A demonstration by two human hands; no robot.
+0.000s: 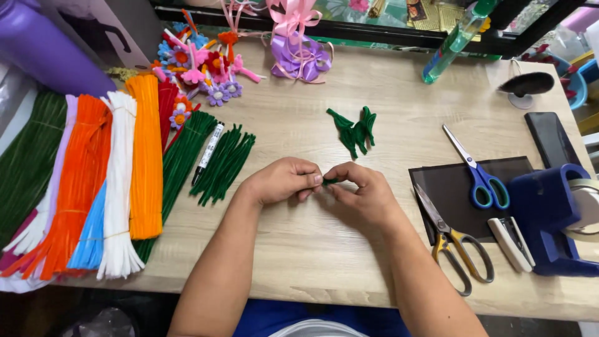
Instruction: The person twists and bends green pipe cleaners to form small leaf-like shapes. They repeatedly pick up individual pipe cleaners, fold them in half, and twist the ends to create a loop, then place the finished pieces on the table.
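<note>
Pinching a small green stem piece (pixel 329 181) between them, the left hand (pixel 282 181) and right hand (pixel 360 195) meet fingertip to fingertip low over the wooden table (pixel 349 262), near its middle. Both hands are curled, their fingers closed on the piece, most of which is hidden by the fingers.

Just beyond the hands lies a cluster of finished green leaves (pixel 354 130), apart from them. To the left, near the left hand, a bunch of short green stems (pixel 223 163) lies beside a white marker (pixel 209 150). Further left are long bundles: dark green (pixel 181 165), orange (pixel 146 156), white (pixel 118 187) and red-orange (pixel 78 181). Behind them sits a heap of small coloured flowers (pixel 199 68), and a purple ribbon bow (pixel 299 56) rests at the far edge.

On the right, a dark mat (pixel 458 200) carries blue-handled scissors (pixel 477 168); yellow-handled scissors (pixel 452 240) lie across its near corner. A blue tape dispenser (pixel 555 215) stands at the right edge, with a green spray bottle (pixel 452 43) far behind.
</note>
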